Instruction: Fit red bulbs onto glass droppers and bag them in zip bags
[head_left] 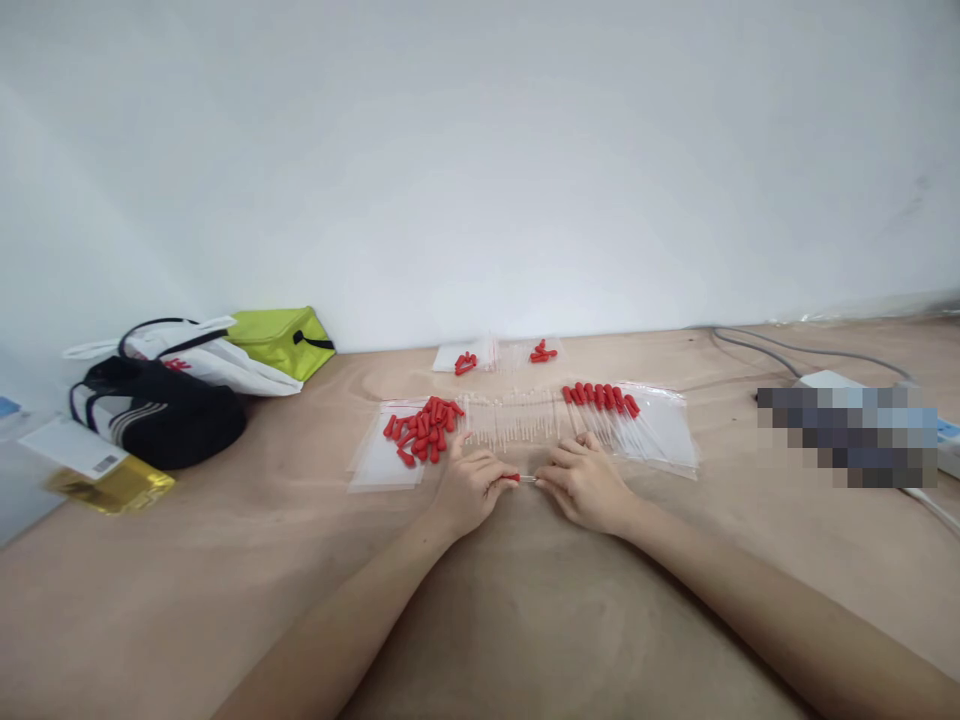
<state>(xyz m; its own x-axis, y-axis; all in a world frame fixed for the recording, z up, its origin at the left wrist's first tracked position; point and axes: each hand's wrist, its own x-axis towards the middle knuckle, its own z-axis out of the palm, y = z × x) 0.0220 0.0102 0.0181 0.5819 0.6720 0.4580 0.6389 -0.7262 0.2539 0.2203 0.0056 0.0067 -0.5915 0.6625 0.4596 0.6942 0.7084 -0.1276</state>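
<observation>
My left hand (471, 490) pinches a red rubber bulb (511, 477) between thumb and fingers. A thin glass dropper tube (527, 479) bridges the gap to my right hand (583, 485), whose closed fingers grip its other end. The bulb and the tube meet in line, lying level just above the table. Beyond my left hand is a heap of loose red bulbs (424, 430) on clear plastic bags (382, 470). Bare glass tubes (510, 420) lie in a row beyond both hands. Several droppers with red bulbs fitted (600, 397) rest beyond my right hand.
Farther back, two small groups of red bulbs (465, 364) lie on plastic bags near the wall. At left stand a black cap (180, 415), a white bag (255, 370), a lime-green bag (277, 335) and a gold packet (120, 487). Grey cables (765, 345) and a blurred-out object occupy the right.
</observation>
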